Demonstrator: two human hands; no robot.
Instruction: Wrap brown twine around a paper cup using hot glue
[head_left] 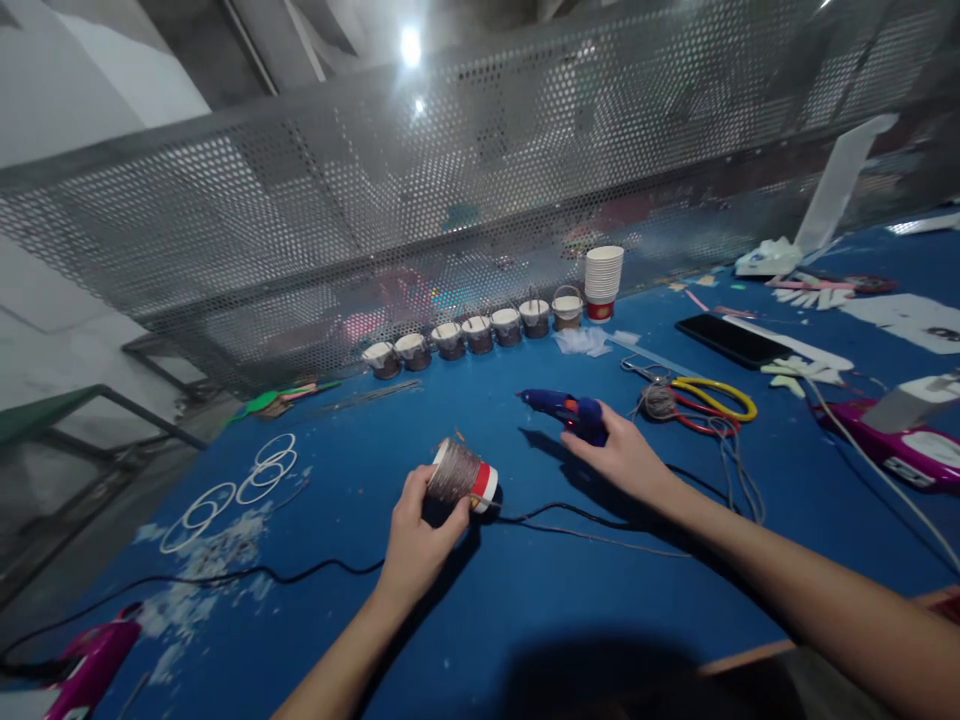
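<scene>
Paper cup [454, 474], twine-wrapped to its bare red band [483, 482], sat clasped in the left grip [420, 540], wrapped cups [478, 342] beyond; right grip [624, 455] encircled a glue gun [562, 408].

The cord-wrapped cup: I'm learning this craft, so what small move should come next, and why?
Probably bring the glue gun in the right hand closer to the cup in the left hand: its red band lies bare beyond the wrapped cord, and the nozzle is apart from it.
</scene>
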